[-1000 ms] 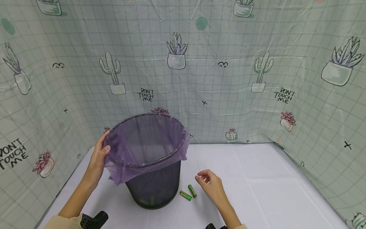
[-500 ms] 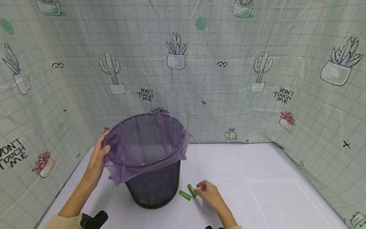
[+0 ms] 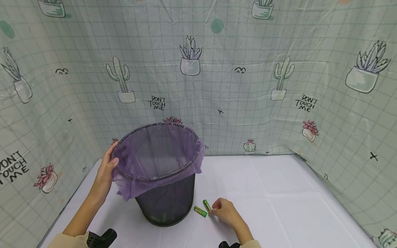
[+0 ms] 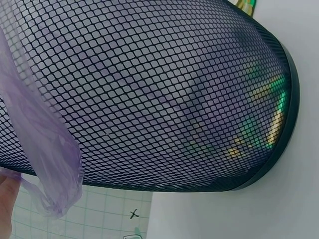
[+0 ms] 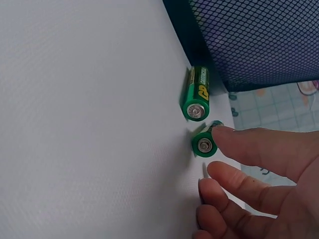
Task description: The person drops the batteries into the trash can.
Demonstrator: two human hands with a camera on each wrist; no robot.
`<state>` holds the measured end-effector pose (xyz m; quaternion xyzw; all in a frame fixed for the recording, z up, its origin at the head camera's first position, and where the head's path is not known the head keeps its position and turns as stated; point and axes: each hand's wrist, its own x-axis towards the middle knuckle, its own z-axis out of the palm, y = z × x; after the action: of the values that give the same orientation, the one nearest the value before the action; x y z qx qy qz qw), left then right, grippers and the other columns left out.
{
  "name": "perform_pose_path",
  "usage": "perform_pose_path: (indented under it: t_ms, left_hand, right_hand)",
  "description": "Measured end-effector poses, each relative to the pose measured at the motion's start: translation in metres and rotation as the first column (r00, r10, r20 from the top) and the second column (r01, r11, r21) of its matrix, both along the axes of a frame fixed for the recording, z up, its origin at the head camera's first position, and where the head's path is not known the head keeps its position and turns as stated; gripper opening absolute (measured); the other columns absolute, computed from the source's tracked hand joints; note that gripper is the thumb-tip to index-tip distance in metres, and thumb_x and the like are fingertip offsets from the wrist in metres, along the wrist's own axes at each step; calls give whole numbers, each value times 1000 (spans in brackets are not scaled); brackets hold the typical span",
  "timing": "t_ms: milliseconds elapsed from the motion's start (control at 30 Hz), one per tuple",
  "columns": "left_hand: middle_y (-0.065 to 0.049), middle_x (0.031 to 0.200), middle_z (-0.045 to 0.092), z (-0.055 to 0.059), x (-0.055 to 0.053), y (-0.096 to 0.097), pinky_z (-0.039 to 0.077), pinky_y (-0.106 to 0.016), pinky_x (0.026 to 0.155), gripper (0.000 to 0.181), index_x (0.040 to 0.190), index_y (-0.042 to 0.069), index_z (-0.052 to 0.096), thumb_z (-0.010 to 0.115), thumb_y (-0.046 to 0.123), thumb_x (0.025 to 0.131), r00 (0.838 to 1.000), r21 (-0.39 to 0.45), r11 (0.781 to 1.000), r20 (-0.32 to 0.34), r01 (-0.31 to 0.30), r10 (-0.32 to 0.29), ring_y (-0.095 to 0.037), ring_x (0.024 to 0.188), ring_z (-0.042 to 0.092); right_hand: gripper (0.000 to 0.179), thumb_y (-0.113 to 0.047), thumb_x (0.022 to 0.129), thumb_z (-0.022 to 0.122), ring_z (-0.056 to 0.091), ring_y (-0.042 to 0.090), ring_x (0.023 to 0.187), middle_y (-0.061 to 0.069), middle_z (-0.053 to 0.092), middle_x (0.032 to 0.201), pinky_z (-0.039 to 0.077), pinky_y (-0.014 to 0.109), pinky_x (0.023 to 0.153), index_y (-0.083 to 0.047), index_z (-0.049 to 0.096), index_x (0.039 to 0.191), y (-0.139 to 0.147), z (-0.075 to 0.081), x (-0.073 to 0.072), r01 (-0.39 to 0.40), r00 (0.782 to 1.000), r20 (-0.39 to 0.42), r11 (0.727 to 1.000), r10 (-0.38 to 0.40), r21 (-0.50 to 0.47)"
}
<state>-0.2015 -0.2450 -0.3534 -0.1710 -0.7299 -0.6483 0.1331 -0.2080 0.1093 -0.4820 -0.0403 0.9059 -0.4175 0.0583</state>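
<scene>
A black mesh wastebasket (image 3: 169, 203) lined with a purple bag (image 3: 136, 187) leans slightly on the white tabletop in the head view. My left hand (image 3: 105, 172) grips its rim at the left, thumb over the edge. Two green GP batteries lie right of its base: the nearer-to-bin battery (image 5: 198, 94) and the other battery (image 5: 205, 142). My right hand (image 3: 225, 210) reaches that second one, its thumb over the battery's side and its fingers loosely bent below, with a gap between thumb and forefinger. Green and yellow shapes (image 4: 271, 114) show blurred through the mesh.
White cloth (image 3: 288, 199) covers the table. A grid-patterned curtain (image 3: 217, 86) with cactus drawings stands behind and at both sides. Dark wrist devices, such as the left one (image 3: 101, 237), sit on both wrists.
My right hand has moved down and left to the right-hand battery. The left hand and the wastebasket have stayed in place.
</scene>
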Motion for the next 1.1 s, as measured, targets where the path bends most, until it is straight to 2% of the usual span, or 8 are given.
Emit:
perform_pose_path:
  t_ms: [400,700,800,967,1033,1100]
  left_hand:
    - [-8,158,-6,1,-1,1,14,-7,102,58,150,14,11,31,26,97,1000,4,1000,-8,4,-4,-18,144,-3]
    - [-6,158,-6,1,-1,1,14,-8,100,57,150,18,12,30,28,97,1000,0,1000,9,-8,8,-21,144,-4]
    - [-6,158,-6,1,-1,1,10,-14,105,57,150,19,12,31,29,97,1000,0,1000,10,-8,8,-21,144,-5]
    - [-5,158,-6,1,-1,1,-1,-37,114,58,150,19,12,31,30,97,1000,2,1000,14,-10,10,-23,144,-5]
    - [-5,158,-6,1,-1,1,-3,-41,114,58,150,19,12,31,29,97,1000,2,1000,16,-13,13,-23,144,-5]
    - [-5,158,-6,0,0,1,-1,-36,114,58,150,19,12,31,29,97,1000,0,1000,17,-14,14,-23,144,-5]
  right_hand:
    - [16,-10,75,70,44,14,64,1,48,70,35,25,55,-1,59,82,-2,-4,-3,12,1000,-21,1000,-12,-1]
    - [17,-8,75,70,46,15,65,2,51,72,36,26,57,-2,56,81,-5,-3,-5,16,1000,-17,999,-15,39]
    - [16,-8,75,70,46,15,65,2,51,71,37,27,57,-2,56,80,-5,-2,-4,21,1000,-16,998,-20,56]
    - [15,-7,76,70,47,15,66,3,51,71,38,26,58,-1,57,79,-4,0,-3,17,1000,-8,999,-16,51]
    - [14,-8,76,69,47,14,66,3,52,72,38,26,58,-1,57,79,-3,0,-2,12,1000,-5,999,-12,43]
    - [14,-9,76,69,47,14,66,3,53,71,38,26,57,-1,58,78,-3,-1,-2,8,1000,-1,1000,-8,25]
